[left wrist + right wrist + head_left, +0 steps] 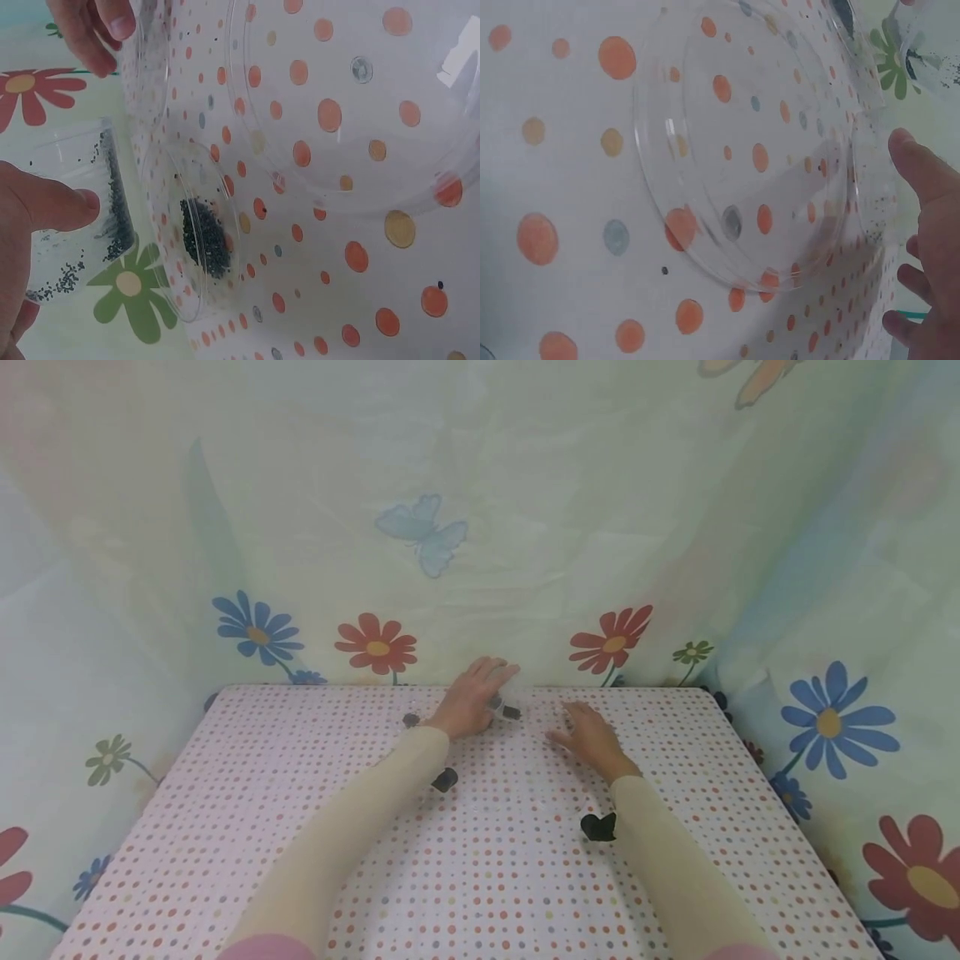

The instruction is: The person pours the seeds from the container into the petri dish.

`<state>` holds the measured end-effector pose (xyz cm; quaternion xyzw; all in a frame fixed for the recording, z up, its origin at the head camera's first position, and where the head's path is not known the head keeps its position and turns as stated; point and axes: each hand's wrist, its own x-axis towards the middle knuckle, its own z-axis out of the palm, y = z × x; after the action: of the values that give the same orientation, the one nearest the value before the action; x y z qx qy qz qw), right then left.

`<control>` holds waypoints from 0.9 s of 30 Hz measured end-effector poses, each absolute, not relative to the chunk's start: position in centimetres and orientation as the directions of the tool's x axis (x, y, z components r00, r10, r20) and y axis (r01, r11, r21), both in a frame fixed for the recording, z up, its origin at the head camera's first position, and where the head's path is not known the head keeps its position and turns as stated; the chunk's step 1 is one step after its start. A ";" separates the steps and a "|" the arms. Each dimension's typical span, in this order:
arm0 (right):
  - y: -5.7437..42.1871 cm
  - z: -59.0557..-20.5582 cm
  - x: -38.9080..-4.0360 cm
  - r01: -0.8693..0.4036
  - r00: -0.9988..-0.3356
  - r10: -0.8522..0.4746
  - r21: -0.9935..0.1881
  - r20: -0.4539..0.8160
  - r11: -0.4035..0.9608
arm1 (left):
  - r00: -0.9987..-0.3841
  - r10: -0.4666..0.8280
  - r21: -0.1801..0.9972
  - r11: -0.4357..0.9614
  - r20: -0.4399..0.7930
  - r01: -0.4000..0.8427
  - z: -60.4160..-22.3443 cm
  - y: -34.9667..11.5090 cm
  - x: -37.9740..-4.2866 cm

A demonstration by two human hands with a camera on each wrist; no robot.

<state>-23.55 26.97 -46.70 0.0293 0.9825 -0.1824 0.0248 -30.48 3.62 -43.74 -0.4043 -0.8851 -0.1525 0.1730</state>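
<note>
My left hand grips a clear plastic cup, its thumb along the side. The cup is tilted, with small dark granules clinging along its inner wall. Beside it on the table, a shallow clear dish bears a heap of dark granules. To the right, my right hand hovers low over the table with fingers spread and nothing held. Close by its fingers, another small clear dish shows a few scattered granules.
A large clear round plate lies on the dotted table, nearer the body than the small dishes. Stray granules dot the cloth. A flowered curtain rises behind the table's far edge. Black wrist devices show at both sleeves.
</note>
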 end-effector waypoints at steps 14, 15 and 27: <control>27.8 -47.5 -23.5 0.139 -0.985 0.079 -0.441 -0.151 0.887 | -0.595 0.663 0.108 0.622 0.454 0.775 -43.8 4.4 -30.4; 27.8 -47.5 -23.6 0.137 -0.985 0.076 -0.442 -0.153 0.887 | -0.597 0.662 0.105 0.625 0.453 0.773 -43.7 4.5 -30.4; 27.2 -47.2 -23.7 0.144 -0.982 0.071 -0.447 -0.176 0.883 | -0.627 0.666 0.112 0.644 0.404 0.757 -43.3 4.4 -30.4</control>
<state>-23.72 27.22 -47.18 0.0557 0.9672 -0.2354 0.0773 -30.37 4.44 -43.32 -0.3990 -0.8915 -0.1369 0.1653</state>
